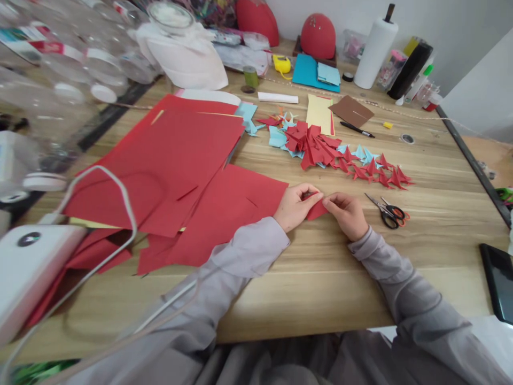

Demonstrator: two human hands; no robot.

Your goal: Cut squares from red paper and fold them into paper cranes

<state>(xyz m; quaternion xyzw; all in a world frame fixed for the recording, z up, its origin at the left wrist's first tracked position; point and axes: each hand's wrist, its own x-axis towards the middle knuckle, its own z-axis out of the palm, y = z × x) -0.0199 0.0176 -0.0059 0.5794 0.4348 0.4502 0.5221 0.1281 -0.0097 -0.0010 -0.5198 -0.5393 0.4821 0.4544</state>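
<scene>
Between my two hands is a small piece of red paper (pixel 317 210), partly hidden by my fingers. My left hand (pixel 295 205) pinches its left side, thumb on top. At its upper right edge, my right hand (pixel 348 212) grips it between thumb and fingertips. Large red paper sheets (pixel 192 144) lie to the left, one reaching under my left hand. Beyond my hands is a heap of folded red paper pieces (pixel 315 145), with small red folded paper figures (pixel 377 170) and light blue ones trailing to its right. Scissors (pixel 390 211) with black and orange handles rest right of my right hand.
A white power bank-like box (pixel 40 267) with a looped cable stands at the left front. Plastic bottles (pixel 80 64) crowd the back left. A black pen (pixel 357 129), brown card (pixel 351 110) and yellow tape measure (pixel 281 64) lie farther back. A phone (pixel 499 280) sits at the right edge.
</scene>
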